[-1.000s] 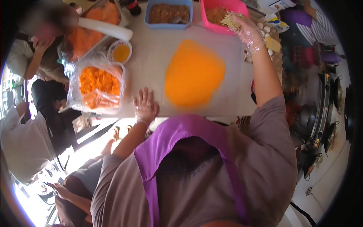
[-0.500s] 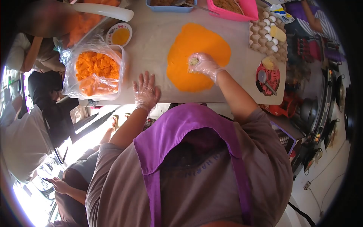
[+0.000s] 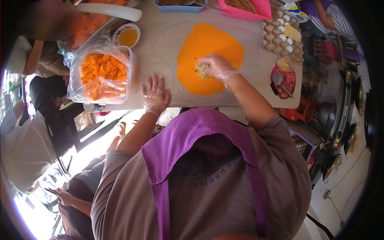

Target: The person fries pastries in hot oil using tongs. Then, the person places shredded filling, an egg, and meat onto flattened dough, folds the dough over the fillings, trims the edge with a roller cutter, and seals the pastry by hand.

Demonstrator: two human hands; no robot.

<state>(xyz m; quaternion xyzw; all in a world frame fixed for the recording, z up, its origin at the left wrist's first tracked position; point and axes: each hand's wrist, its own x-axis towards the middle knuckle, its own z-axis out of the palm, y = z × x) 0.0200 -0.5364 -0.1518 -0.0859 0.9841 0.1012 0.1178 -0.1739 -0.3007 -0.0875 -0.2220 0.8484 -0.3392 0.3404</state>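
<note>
Centrally, clear-gloved right hand (image 3: 218, 68), fingers closed on pale shredded clump (image 3: 202, 71) at their seven o'clock, over flat orange sheet (image 3: 210, 42), splayed left hand (image 3: 155, 97) on beige table (image 3: 158, 44)

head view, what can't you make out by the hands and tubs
Head view: part of the orange sheet, covered by the right hand and pale shreds.
Head view: palm of the left hand, turned down to the table.
Head view: far ends of blue tub and pink tub, cut off by the top edge.
</note>
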